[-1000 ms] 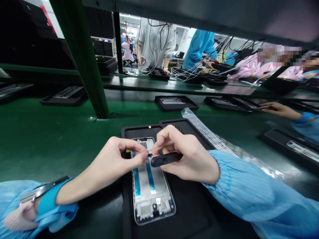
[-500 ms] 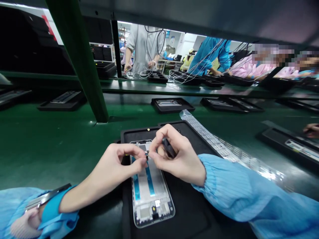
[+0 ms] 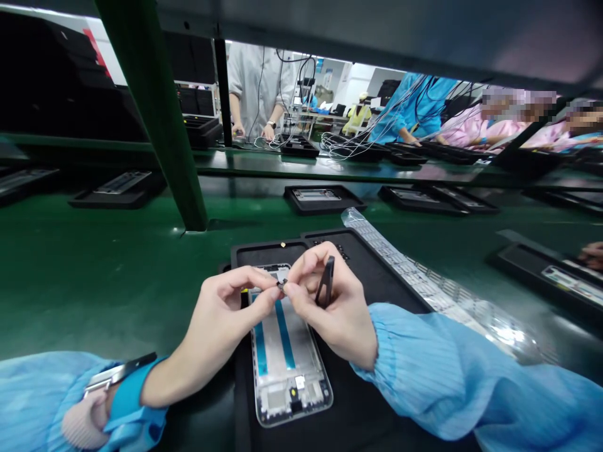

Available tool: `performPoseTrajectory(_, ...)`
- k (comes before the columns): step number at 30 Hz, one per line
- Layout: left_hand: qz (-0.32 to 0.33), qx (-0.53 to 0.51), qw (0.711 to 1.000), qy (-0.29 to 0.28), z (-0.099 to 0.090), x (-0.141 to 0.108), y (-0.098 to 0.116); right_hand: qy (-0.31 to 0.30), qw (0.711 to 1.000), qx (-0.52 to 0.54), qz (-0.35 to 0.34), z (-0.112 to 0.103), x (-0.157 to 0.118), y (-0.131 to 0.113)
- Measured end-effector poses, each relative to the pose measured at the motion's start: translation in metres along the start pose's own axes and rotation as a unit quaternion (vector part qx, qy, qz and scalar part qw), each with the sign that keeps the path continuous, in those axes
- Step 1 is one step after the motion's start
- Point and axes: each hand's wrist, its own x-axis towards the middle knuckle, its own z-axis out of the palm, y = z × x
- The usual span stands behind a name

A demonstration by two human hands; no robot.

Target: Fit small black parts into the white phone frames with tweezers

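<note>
A small dark part (image 3: 281, 284) is pinched between the fingertips of both hands, above the top of a phone frame (image 3: 296, 351). My left hand (image 3: 235, 301) holds its left side between thumb and forefinger. On its right side are the thumb and forefinger of my right hand (image 3: 332, 301), which also keeps black tweezers (image 3: 326, 281) tucked in the palm, pointing up. The silver frame, with two blue strips, lies in a black tray (image 3: 245, 402). The hands hide part of its upper end.
Small black parts lie in a second black tray (image 3: 367, 251) behind my right hand. Clear plastic strips (image 3: 400, 263) run along its right. A green post (image 3: 164, 138) rises at left. Another person's hand (image 3: 592, 254) is at far right.
Both hands have come closer together at the small part. The tweezers in my right hand have turned more upright. My left forearm has shifted right.
</note>
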Motion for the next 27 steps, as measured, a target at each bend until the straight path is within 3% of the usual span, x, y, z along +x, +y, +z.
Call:
performPoseTrajectory(8, 0.034, 0.007, 0.999, 0.003, 0.0019, -0.0019, -0.0039, 0.020, 0.999, -0.025, 0.006, 0.0028, -0.0054, 0.0017)
performPoseTrajectory(17, 0.034, 0.021, 0.999, -0.015, 0.0023, -0.0017, -0.0024, 0.020, 0.998, -0.051, -0.036, 0.0035, -0.0058, 0.0013)
performPoseTrajectory(27, -0.029, -0.052, 0.998, 0.006, 0.0077, -0.0024, -0.0023, 0.021, 0.998, -0.054, -0.039, 0.0033, -0.0067, 0.0008)
